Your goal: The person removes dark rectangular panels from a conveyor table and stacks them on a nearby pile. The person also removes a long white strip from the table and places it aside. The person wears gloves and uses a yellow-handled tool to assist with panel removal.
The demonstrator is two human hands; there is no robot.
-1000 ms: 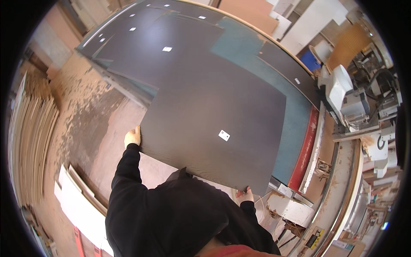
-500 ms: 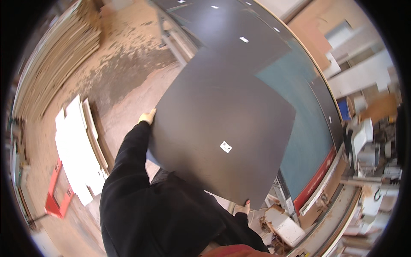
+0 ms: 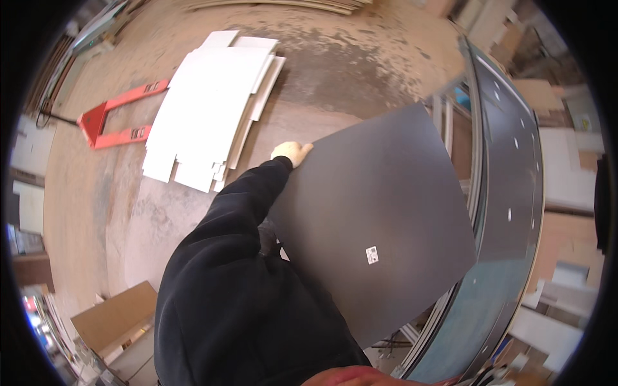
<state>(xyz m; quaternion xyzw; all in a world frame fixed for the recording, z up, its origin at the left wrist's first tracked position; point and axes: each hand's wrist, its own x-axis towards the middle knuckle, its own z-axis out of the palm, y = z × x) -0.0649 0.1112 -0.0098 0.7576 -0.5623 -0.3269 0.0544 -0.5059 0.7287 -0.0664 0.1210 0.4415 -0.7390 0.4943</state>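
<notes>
A large dark grey panel [image 3: 386, 193] with a small white label [image 3: 372, 255] is held in front of my body, clear of the table. My left hand [image 3: 293, 153] grips its far left edge, with the fingers wrapped round and partly hidden by the panel. My right hand is out of sight; the panel and my dark sleeve cover the lower right. Beyond the panel's right edge stands a long table [image 3: 450, 334] with a blue-green top, where more dark labelled panels [image 3: 508, 167] lie.
To the left a stack of white boards [image 3: 203, 96] lies on a red pallet truck [image 3: 96, 122]. A brown board [image 3: 116, 315] leans among scraps at lower left. Sheets are piled at the far edge [image 3: 277, 5]. Boards and offcuts [image 3: 566, 161] stand beyond the table.
I have turned to the left, carrying the panel off the table's side toward the white stack. The right hand, seen earlier at the panel's near edge, has gone out of view.
</notes>
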